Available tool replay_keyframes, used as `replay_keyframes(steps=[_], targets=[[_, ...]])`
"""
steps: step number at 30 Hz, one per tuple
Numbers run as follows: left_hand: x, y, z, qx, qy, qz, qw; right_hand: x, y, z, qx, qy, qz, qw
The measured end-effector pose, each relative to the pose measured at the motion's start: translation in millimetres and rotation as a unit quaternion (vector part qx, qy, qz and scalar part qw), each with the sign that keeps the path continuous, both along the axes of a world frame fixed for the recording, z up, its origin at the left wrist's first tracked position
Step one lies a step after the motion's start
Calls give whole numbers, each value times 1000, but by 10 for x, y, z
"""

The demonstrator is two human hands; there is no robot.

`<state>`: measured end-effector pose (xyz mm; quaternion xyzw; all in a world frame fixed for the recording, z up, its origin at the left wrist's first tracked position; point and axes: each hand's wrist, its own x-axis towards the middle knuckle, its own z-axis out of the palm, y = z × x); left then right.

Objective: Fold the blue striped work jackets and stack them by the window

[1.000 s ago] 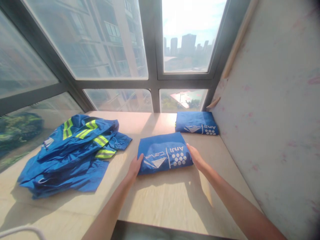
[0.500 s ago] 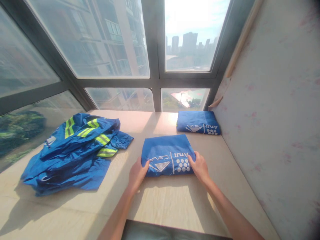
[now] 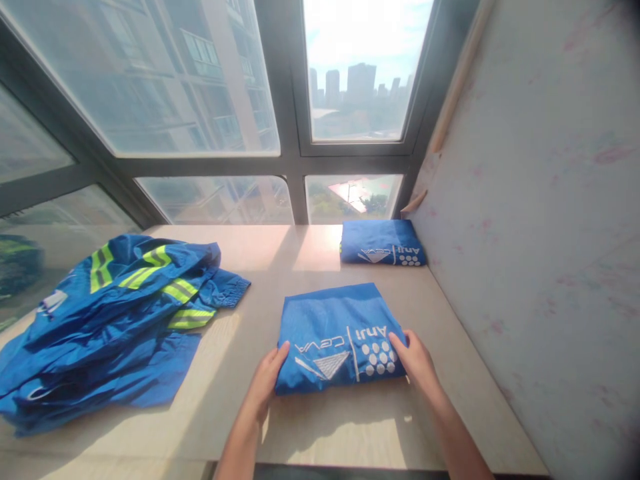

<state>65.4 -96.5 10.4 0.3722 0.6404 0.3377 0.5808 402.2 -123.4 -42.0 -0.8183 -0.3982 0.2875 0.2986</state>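
A folded blue garment (image 3: 320, 313) with a white printed logo, upside down to me, is held between both hands over the front of the wooden surface. My left hand (image 3: 267, 377) grips its left edge, thumb on top and fingers underneath out of sight. At the right edge, my right hand (image 3: 417, 360) holds it the same way, its thumb near the white dots. Another folded blue garment (image 3: 383, 241) with the same logo lies at the back right corner. On the left lies a crumpled blue jacket (image 3: 125, 327) with yellow and grey reflective stripes.
The pale wooden surface (image 3: 240, 347) runs back to grey-framed windows (image 3: 295, 167). A flowered wall (image 3: 540, 253) bounds it on the right. Sunlight and shadow bands cross the wood.
The folded garment in my hands has come nearer to me and looks larger. The view has shifted, so the jacket and the back garment appear further left.
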Motion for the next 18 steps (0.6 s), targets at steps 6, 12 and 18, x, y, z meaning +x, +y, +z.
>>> replay_keyframes(steps=[6, 12, 18], targets=[[143, -94, 180, -27, -86, 55, 994, -23, -168, -194, 79, 93, -113, 986], [128, -13, 70, -44, -116, 79, 989, -195, -199, -39, 180, 149, -96, 968], [303, 238, 340, 13, -147, 35, 988, -77, -67, 394, 230, 81, -89, 966]])
